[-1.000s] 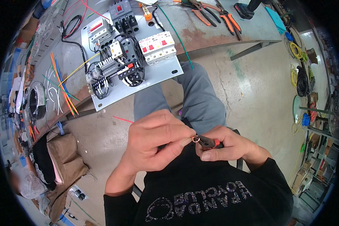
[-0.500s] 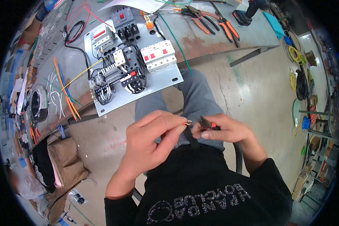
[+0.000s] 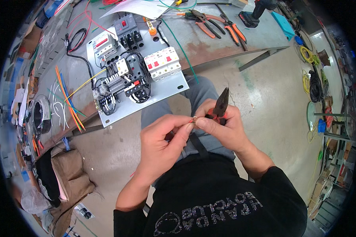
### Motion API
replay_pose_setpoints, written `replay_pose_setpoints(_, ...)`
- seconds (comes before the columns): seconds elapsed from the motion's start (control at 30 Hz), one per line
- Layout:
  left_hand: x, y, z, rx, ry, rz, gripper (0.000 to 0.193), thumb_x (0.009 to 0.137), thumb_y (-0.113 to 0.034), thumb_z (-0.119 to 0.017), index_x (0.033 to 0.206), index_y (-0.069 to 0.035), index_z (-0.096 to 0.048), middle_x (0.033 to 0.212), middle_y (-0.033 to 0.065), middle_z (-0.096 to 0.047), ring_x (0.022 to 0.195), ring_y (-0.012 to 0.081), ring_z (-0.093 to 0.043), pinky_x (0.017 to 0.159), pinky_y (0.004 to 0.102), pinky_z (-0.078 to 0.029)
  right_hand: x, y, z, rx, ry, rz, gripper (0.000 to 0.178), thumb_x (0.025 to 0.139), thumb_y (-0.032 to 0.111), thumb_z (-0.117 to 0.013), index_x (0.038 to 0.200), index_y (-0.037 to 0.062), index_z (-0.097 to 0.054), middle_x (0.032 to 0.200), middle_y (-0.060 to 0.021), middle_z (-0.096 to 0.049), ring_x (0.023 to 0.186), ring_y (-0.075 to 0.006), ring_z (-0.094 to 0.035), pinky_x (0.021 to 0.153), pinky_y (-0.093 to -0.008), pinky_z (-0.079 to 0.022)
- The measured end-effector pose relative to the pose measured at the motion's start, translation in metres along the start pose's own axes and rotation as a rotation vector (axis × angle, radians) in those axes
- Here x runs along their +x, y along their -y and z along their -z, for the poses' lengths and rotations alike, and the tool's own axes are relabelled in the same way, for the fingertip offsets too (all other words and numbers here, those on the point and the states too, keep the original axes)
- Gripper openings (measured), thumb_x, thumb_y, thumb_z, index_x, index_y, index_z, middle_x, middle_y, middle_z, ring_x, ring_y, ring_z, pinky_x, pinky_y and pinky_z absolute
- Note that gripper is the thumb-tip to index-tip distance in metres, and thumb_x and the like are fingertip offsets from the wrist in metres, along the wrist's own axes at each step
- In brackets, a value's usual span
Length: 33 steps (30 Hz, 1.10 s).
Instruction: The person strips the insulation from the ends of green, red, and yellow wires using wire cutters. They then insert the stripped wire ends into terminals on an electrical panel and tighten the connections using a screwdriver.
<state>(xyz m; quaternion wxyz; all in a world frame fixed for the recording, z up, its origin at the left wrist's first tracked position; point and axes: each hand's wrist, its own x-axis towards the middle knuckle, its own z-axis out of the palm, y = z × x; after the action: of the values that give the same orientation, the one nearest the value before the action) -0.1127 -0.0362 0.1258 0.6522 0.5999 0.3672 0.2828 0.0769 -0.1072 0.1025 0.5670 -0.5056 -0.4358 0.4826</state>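
- One red wire (image 3: 192, 121), clear of the mounting plate (image 3: 162, 90), is pinched by the left hand (image 3: 161, 138), apparently for steadiness.
- Right hand (image 3: 228, 129) palms pliers (image 3: 222, 102), likely freeing fingertips.

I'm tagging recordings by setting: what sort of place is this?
Probably an electrical assembly workshop: a silver metal plate bearing wired switchgear sits on a grey steel workbench, with orange-handled pliers and a black cordless drill.

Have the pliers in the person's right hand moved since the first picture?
Yes. Judged against the metal bench, the pliers have moved closer to it, swinging from pointing left to pointing up toward its edge.
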Motion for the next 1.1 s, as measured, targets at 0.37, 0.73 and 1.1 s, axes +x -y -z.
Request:
replay_pose_setpoints(0.37,-0.001,0.029,0.008,-0.015,0.206,0.164,0.017,0.105,-0.012,-0.064,0.116,-0.001,-0.072,0.085,0.0014,-0.068,0.065,0.0039,-0.058,0.059,0.0212,-0.049,0.021,0.0,0.027,-0.082,-0.216,-0.032,0.011,0.096,0.011,-0.071,0.093,0.0008,-0.068,0.081,-0.003,-0.068,0.075,-0.0104,-0.062,0.067,-0.0291,-0.047)
replay_pose_setpoints(0.73,0.067,0.054,-0.023,-0.578,-0.057,0.204,0.023,0.108,-0.019,-0.061,0.12,0.0,-0.06,0.099,0.0121,-0.073,0.08,0.019,-0.074,0.068,0.0311,-0.062,-0.021,-0.043,0.023,-0.057,0.012,-0.23,0.014,0.091,0.014,-0.08,0.096,0.0027,-0.072,0.082,-0.0003,-0.069,0.075,-0.0074,-0.061,0.067,-0.0254,-0.048)
replay_pose_setpoints(1.1,0.108,0.068,-0.04,-0.374,0.081,0.241,0.052,0.104,-0.03,-0.068,0.145,0.001,-0.054,0.128,0.0161,-0.069,0.114,0.0216,-0.07,0.088,0.0349,-0.06,-0.024,-0.044,0.035,0.058,-0.229,-0.306,0.024,0.1,0.018,-0.065,0.084,0.0013,-0.068,0.074,-0.0082,-0.068,0.069,-0.0153,-0.063,0.064,-0.0307,-0.048)
